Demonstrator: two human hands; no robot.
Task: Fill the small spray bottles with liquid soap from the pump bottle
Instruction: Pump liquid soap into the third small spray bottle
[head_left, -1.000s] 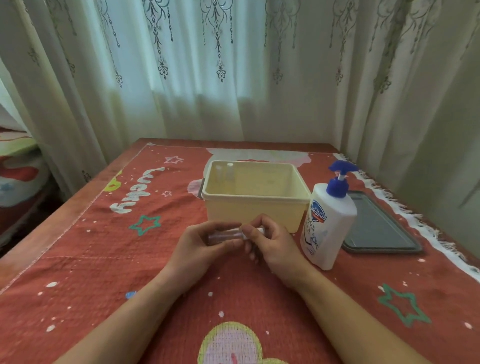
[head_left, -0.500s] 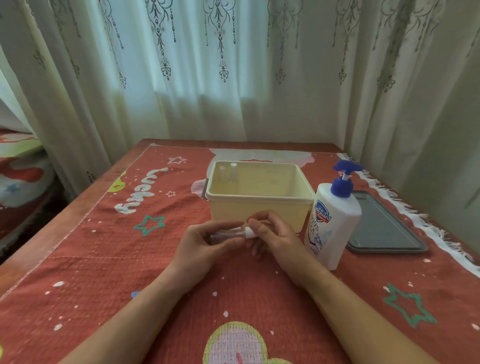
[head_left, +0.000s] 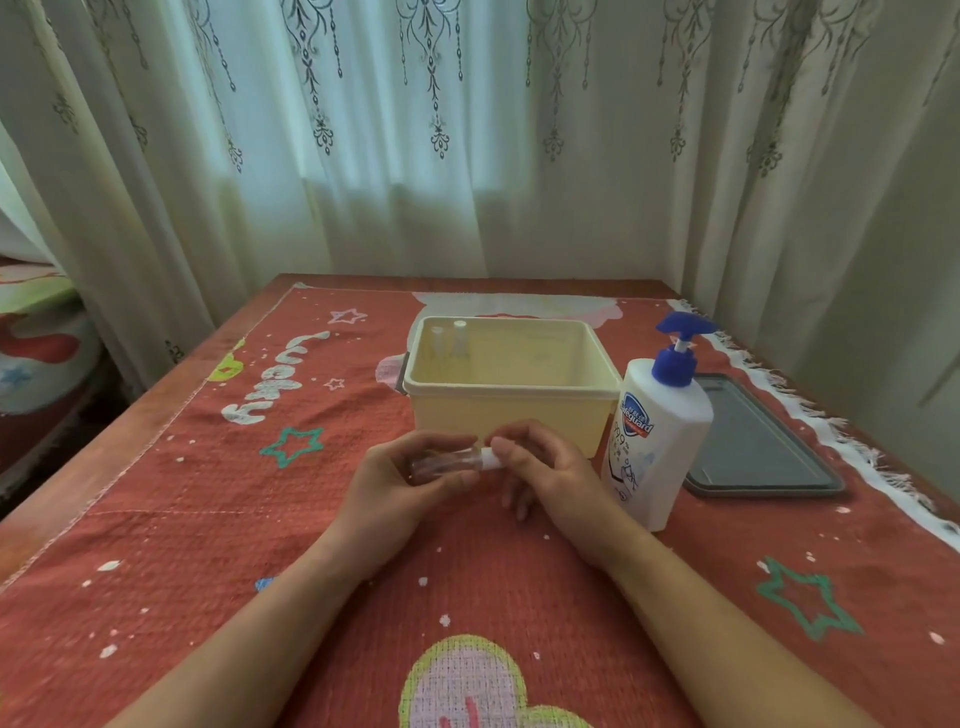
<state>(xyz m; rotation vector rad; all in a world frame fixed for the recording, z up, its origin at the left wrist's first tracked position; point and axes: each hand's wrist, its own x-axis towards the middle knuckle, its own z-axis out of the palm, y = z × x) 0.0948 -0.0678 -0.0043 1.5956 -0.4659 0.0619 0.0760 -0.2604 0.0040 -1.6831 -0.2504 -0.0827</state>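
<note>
The left hand (head_left: 395, 483) still has its grip closed round the small spray bottle (head_left: 441, 462), held sideways in front of the yellow tub (head_left: 509, 400). The right hand (head_left: 550, 467) pinches its white top (head_left: 488, 461), which shows more than before, just left of the pump bottle (head_left: 657, 441).

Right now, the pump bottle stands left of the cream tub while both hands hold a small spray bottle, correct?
Not quite: the head view shows the pump bottle right of the cream tub; left hand and right hand do hold the small spray bottle.
</note>
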